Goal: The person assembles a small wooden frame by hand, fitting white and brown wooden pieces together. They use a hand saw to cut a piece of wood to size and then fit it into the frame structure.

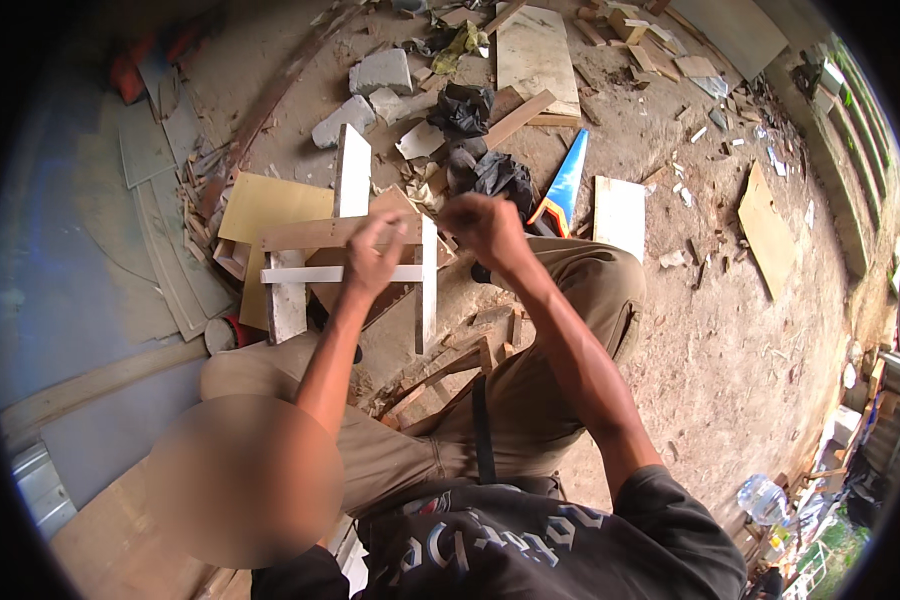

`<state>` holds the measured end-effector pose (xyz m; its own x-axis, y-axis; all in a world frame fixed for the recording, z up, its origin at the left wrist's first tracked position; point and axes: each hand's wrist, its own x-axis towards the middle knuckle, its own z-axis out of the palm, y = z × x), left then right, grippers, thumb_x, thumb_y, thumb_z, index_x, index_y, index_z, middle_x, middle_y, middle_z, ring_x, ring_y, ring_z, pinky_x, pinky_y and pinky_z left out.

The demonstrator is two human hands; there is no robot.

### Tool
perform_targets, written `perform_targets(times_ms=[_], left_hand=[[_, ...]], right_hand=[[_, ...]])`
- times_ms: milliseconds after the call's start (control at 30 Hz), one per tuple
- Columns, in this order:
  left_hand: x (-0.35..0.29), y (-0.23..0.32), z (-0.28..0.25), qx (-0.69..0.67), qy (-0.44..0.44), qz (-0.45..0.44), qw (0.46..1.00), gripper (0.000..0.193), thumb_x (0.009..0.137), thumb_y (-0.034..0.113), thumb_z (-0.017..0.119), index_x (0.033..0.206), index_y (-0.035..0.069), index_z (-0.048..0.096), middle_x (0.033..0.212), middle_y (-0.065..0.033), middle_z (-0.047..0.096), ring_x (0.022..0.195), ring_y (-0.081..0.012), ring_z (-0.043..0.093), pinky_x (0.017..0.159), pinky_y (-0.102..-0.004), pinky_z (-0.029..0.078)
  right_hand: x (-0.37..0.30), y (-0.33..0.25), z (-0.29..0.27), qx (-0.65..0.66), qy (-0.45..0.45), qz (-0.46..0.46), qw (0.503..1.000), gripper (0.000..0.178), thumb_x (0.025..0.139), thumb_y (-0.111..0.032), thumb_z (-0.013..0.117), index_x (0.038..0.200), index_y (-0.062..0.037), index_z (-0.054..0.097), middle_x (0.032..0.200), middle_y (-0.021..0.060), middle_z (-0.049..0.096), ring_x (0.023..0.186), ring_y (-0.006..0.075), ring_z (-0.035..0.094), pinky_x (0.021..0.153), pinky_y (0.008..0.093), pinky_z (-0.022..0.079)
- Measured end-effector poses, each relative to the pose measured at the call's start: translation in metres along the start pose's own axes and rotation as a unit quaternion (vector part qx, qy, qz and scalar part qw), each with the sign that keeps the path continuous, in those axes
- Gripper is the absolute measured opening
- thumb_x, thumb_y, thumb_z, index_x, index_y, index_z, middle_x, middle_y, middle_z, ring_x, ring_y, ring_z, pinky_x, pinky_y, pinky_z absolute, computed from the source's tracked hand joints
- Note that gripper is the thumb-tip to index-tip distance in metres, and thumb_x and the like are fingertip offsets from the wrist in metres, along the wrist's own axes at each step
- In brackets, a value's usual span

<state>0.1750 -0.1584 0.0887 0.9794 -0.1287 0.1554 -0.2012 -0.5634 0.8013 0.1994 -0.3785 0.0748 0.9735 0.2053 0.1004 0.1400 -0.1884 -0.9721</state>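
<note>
A small wooden frame (315, 234) of brown and white boards stands between my knees. Over its right part is my left hand (372, 256), fingers curled in toward the thumb and slightly smeared. What it pinches, if anything, is too small to make out. To the right, just beyond the frame's white upright (427, 300), my right hand (488, 232) is closed and raised. Whatever sits in that fist is hidden by the fingers and blur. A handsaw (567, 180) with a blue blade and orange-edged handle lies past my right hand, close to my right knee (610, 270).
Pale board pieces (620, 215) and a yellowish panel (275, 210) flank the frame. Broken concrete blocks (380, 72), black plastic (465, 108) and a large board (538, 60) lie farther off. Grey sheets lean at the left; a clear bottle (762, 500) is at lower right.
</note>
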Motion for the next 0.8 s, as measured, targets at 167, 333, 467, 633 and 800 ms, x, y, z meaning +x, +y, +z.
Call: perform_targets(times_ms=[167, 333, 467, 633, 800], left_hand=[[-0.02, 0.031, 0.031, 0.043, -0.061, 0.031, 0.997, 0.016, 0.086, 0.008, 0.067, 0.099, 0.001, 0.073, 0.094, -0.0163, 0.071, 0.084, -0.0292, 0.069, 0.075, -0.0359, 0.053], [-0.02, 0.035, 0.038, 0.051, -0.073, -0.034, 0.995, 0.015, 0.084, 0.01, 0.07, 0.097, 0.003, 0.073, 0.088, -0.0159, 0.071, 0.077, -0.0295, 0.069, 0.066, -0.036, 0.052], [-0.004, 0.043, 0.036, 0.101, -0.108, -0.086, 0.985, 0.016, 0.085, 0.012, 0.072, 0.097, 0.002, 0.072, 0.085, -0.0134, 0.072, 0.077, -0.0252, 0.069, 0.071, -0.0336, 0.052], [0.025, -0.005, 0.039, 0.117, -0.014, 0.031, 0.993, 0.015, 0.091, 0.013, 0.063, 0.095, -0.001, 0.062, 0.088, -0.0179, 0.066, 0.084, -0.0364, 0.064, 0.075, -0.042, 0.049], [0.064, -0.068, 0.053, 0.163, 0.038, 0.056, 0.984, 0.014, 0.095, 0.011, 0.052, 0.105, 0.001, 0.051, 0.096, -0.0211, 0.061, 0.091, -0.0428, 0.059, 0.078, -0.0473, 0.048]], right_hand=[[-0.024, 0.012, -0.01, -0.006, -0.066, -0.042, 0.997, 0.013, 0.077, -0.006, 0.074, 0.088, -0.0003, 0.07, 0.076, 0.0153, 0.069, 0.066, 0.026, 0.068, 0.062, 0.0353, 0.053], [-0.018, 0.015, -0.017, -0.006, -0.103, -0.055, 0.993, 0.011, 0.077, -0.008, 0.074, 0.087, -0.0019, 0.071, 0.077, 0.0135, 0.07, 0.068, 0.026, 0.069, 0.064, 0.0352, 0.053], [-0.007, 0.029, -0.019, 0.023, -0.125, -0.046, 0.991, 0.012, 0.078, -0.009, 0.075, 0.089, -0.0027, 0.072, 0.079, 0.0128, 0.071, 0.072, 0.0244, 0.069, 0.068, 0.0349, 0.053], [0.016, 0.064, -0.04, 0.042, -0.079, 0.04, 0.995, 0.018, 0.085, -0.015, 0.074, 0.095, 0.0005, 0.071, 0.086, 0.0102, 0.072, 0.077, 0.0149, 0.067, 0.071, 0.0296, 0.053], [0.006, 0.173, -0.044, 0.015, 0.034, 0.223, 0.974, 0.023, 0.084, -0.021, 0.071, 0.089, 0.0017, 0.07, 0.07, 0.0105, 0.07, 0.066, 0.0174, 0.069, 0.063, 0.0326, 0.053]])
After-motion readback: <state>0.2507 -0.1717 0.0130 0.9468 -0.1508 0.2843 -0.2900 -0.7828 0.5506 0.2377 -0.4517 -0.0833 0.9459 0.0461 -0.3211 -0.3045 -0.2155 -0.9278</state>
